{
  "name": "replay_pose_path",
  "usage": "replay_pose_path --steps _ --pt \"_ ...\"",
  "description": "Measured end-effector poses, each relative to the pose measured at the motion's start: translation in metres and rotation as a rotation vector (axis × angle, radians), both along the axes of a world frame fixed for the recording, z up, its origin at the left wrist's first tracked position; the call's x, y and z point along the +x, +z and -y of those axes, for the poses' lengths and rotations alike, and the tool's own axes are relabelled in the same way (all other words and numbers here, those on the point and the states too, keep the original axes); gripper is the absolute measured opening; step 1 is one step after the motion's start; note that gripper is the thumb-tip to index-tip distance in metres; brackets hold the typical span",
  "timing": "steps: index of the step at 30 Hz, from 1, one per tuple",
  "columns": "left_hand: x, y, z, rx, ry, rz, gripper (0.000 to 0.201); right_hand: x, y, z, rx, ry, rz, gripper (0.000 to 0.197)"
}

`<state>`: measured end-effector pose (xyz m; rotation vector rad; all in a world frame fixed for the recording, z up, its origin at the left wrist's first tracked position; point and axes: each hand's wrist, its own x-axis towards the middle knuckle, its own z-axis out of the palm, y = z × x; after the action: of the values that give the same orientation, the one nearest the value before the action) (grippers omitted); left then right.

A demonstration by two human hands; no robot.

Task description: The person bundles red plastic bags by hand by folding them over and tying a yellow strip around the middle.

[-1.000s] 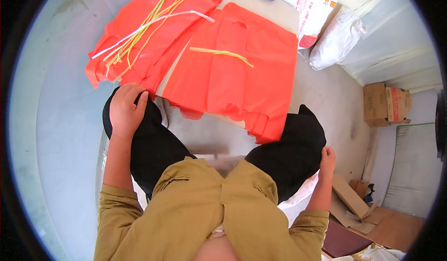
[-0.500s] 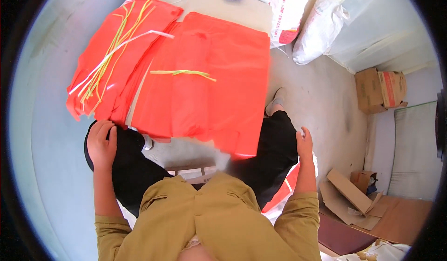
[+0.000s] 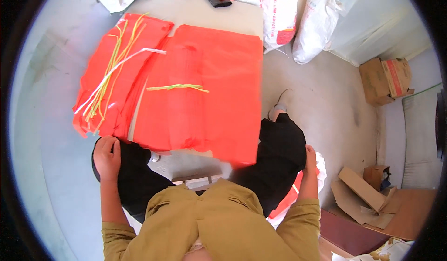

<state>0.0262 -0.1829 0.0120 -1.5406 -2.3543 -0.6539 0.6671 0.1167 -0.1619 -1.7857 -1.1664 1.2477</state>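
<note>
My left hand [image 3: 107, 157] rests on my left knee with its fingers laid over the black trousers, holding nothing. By the outer side of my right knee is my right hand [image 3: 310, 158], also without anything in it; its fingers show only in part. A wide stack of thin red plastic bags [image 3: 228, 93] lies in front of me, over the edge of my right thigh. A short yellow-green tie strip [image 3: 179, 87] lies across its middle. Left of it, a second red stack [image 3: 100, 70] carries several loose yellow-green strips [image 3: 118, 56] and a white strip [image 3: 104, 79].
White sacks [image 3: 279, 14] and a white bundle [image 3: 316, 25] stand at the far side. A cardboard box [image 3: 384, 81] sits by the right wall, with flattened cardboard [image 3: 361, 191] nearer me. More red bags [image 3: 284, 205] lie beside my right thigh.
The view has shifted, so the stacks appear lower in the picture. My right hand has come down against the side of my knee; my left hand stays on its knee.
</note>
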Motion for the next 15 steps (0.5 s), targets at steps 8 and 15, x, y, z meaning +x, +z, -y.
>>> replay_pose_path --steps 8,15 --pt "0.002 0.004 0.007 0.037 0.032 -0.003 0.006 -0.091 0.091 0.002 0.347 0.029 0.220 0.017" --pt "0.006 0.011 -0.005 0.038 -0.027 0.046 0.013 -0.237 0.141 0.015 0.480 0.605 0.017 0.016"
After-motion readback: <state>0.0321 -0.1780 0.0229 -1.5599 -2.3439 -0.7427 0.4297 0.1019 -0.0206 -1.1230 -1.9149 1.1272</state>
